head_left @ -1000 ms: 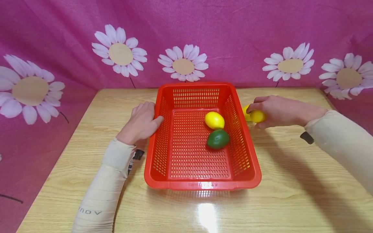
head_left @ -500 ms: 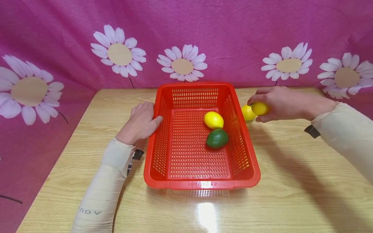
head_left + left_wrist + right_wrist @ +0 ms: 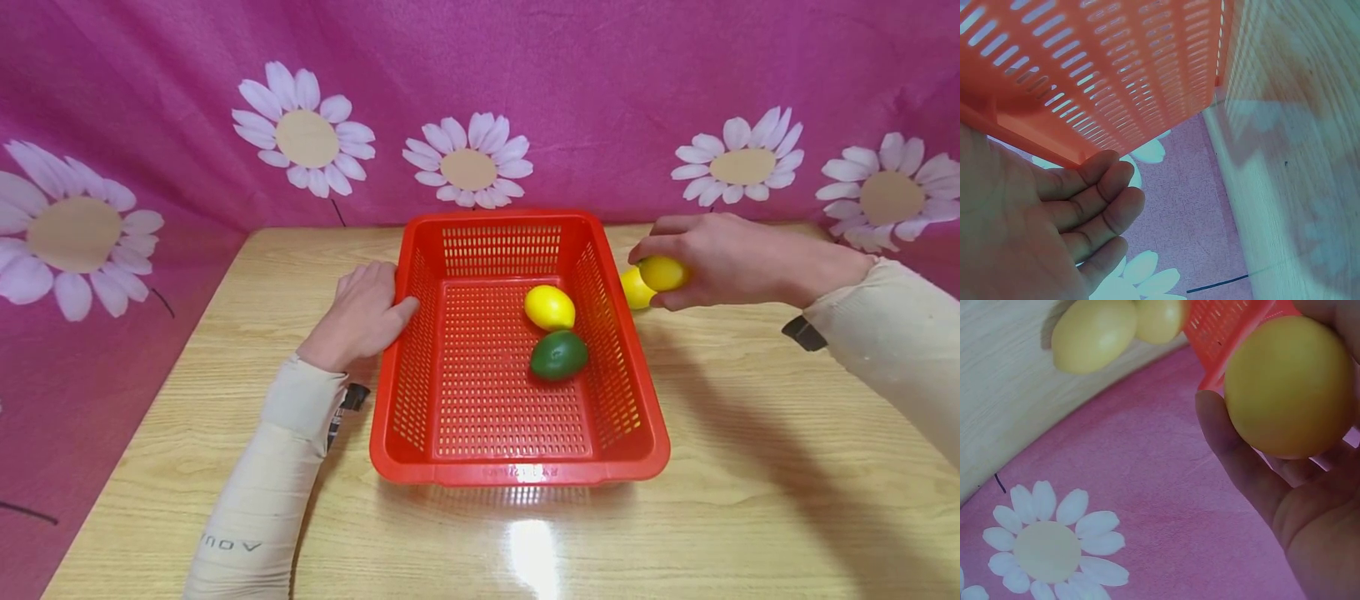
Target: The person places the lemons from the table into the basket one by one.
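A red plastic basket with slotted walls stands on the table. My left hand holds its left rim, thumb over the edge and fingers outside, below the rim in the left wrist view. Inside lie a yellow lemon and a dark green, lime-shaped fruit, close together toward the right wall. Just past the right rim, my right hand grips another lemon between thumb and fingers. Two more lemons rest on the table beside the basket in the right wrist view; the right hand partly hides them from the head.
The wooden table ends at a pink cloth with white daisies, which hangs behind it and along the left. The basket's raised walls stand between the right hand and the fruit inside.
My right hand has lifted the lemon off the others and drifted slightly up and back from the near side, then a little left toward the basket. The left hand stays on the rim.
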Tool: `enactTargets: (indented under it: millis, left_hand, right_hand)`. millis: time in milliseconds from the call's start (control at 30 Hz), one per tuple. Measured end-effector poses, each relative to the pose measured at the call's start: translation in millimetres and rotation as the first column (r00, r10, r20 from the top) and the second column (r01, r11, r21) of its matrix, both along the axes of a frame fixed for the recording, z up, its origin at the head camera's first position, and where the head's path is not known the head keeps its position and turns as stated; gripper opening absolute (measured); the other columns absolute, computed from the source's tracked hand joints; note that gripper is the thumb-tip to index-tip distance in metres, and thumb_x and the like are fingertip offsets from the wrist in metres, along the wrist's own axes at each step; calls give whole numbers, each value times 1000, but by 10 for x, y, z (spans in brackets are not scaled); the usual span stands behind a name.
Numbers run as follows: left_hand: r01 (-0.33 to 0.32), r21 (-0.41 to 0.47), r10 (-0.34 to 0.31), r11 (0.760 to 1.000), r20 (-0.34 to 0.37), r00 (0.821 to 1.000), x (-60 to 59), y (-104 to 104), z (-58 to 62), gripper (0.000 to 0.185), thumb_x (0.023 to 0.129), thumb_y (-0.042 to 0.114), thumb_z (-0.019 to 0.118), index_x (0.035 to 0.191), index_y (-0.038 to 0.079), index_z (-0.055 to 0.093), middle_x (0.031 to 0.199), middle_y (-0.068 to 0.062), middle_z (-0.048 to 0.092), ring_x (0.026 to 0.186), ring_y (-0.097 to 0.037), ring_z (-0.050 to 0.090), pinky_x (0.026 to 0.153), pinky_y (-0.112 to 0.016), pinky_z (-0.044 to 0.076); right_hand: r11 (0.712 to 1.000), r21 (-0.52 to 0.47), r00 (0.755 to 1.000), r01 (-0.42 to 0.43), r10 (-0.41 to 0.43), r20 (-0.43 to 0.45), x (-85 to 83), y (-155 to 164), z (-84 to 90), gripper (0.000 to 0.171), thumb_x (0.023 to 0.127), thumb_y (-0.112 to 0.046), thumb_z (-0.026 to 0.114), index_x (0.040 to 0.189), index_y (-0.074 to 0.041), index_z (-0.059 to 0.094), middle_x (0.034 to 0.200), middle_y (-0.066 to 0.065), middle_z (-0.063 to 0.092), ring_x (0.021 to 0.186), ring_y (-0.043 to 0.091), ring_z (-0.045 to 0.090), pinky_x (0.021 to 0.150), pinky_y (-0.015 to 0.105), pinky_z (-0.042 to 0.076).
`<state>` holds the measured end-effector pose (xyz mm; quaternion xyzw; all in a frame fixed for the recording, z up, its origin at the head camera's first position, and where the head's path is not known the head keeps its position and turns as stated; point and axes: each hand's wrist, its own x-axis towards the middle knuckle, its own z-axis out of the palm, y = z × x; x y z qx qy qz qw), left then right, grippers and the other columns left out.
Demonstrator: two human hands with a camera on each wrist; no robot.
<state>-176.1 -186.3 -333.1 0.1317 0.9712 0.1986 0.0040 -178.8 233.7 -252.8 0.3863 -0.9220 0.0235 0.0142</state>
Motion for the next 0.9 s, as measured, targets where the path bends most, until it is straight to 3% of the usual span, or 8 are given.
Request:
enactTargets:
  millis: [500,767,900]
  left_hand:
    - [-3,4,3,1000,17,1000,-4,2,5,36,98,29,46,116,0,55,106,-14,56,105,-31,48,97,-47,36]
    - [-3,9,3,1000,17,1000,-10,0,0,37,99,29,45,117,-1,55,106,-14,56,105,-31,48,97,-47,36]
    - [-3,8,3,1000,14,1000,-15,-4,-4,36,99,30,45,117,-1,55,106,-14,56,105,-31,48,97,-47,35]
  right_hand:
    - [998,-8,997,-59,59,-43,90,-158,81,51,73,-29,93,119,-19,73,105,-3,65,85,11,60,76,34,60]
    - [998,-1,997,-70,70,-10,154,-279,108,50,76,-24,91,122,-18,73,113,0,66,92,15,63,81,38,63]
    - [993,-6,993,-120,120,-23,168,-340,95,52,76,-25,92,123,-20,72,119,0,68,97,16,65,84,39,63]
